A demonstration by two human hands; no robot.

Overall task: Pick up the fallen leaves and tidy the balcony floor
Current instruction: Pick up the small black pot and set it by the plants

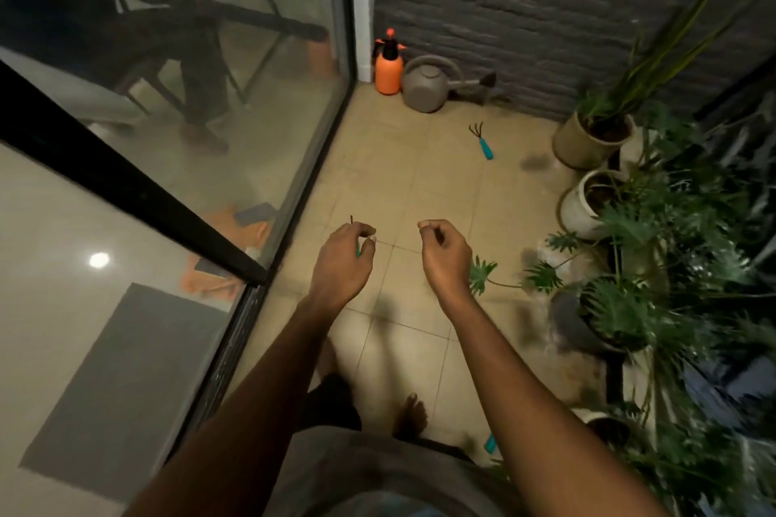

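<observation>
Both my hands hover over the beige tiled balcony floor [403, 189], about knee high. My left hand [342, 260] has its fingers curled round a thin item [352, 219]; a dark tip sticks up above the knuckles and a teal-green bit shows under the fingers. My right hand [445, 260] is curled, with thumb and forefinger pinched together on what looks like a small dark scrap [439, 237], too small to name. No loose leaves show clearly on the tiles between my hands.
A glass sliding door [252, 130] bounds the left side. An orange sprayer [388, 71] and a grey watering can [428, 86] stand against the brick wall. A teal-handled hand rake [483, 141] lies on the tiles. Potted plants [596, 139] crowd the right side. My bare feet [409, 418] are below.
</observation>
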